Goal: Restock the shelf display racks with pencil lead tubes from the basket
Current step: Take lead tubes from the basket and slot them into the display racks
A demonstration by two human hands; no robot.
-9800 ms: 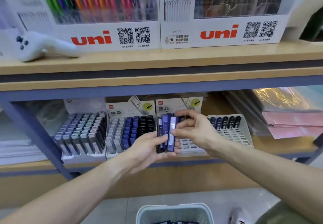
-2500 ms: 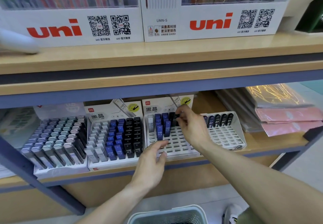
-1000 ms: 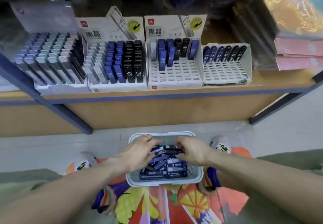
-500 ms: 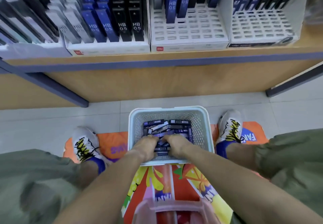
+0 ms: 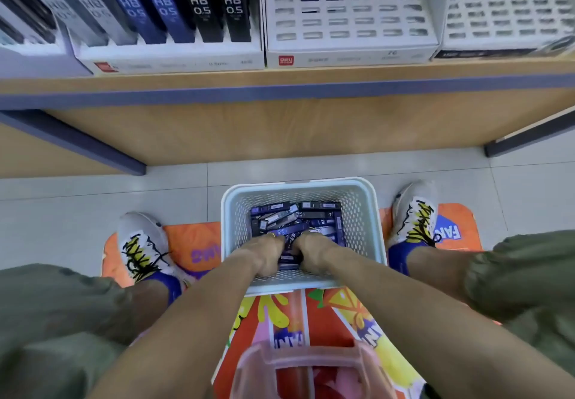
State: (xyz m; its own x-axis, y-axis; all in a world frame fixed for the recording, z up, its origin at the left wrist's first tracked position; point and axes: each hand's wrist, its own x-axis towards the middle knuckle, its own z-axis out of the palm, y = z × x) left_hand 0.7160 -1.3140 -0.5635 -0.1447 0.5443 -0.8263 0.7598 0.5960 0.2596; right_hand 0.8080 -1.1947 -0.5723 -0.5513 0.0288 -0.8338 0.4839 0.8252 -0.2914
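Since the racks were being filled a moment ago, both hands have dropped from the shelf into the basket (image 5: 303, 185) on the floor. Left hand (image 5: 264, 254) and right hand (image 5: 314, 251) — fingers curled down among the pencil lead tubes (image 5: 295, 221); whether either holds one cannot be told. Tubes lie jumbled, mostly crosswise, directly under and ahead of both hands, equally near. Middle rack (image 5: 351, 56) — mostly bare slots, up and ahead

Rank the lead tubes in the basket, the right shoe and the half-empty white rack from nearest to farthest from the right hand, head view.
1. Lead tubes, under the right hand in the basket.
2. Right shoe, on the floor beside the basket.
3. White rack, up on the shelf.
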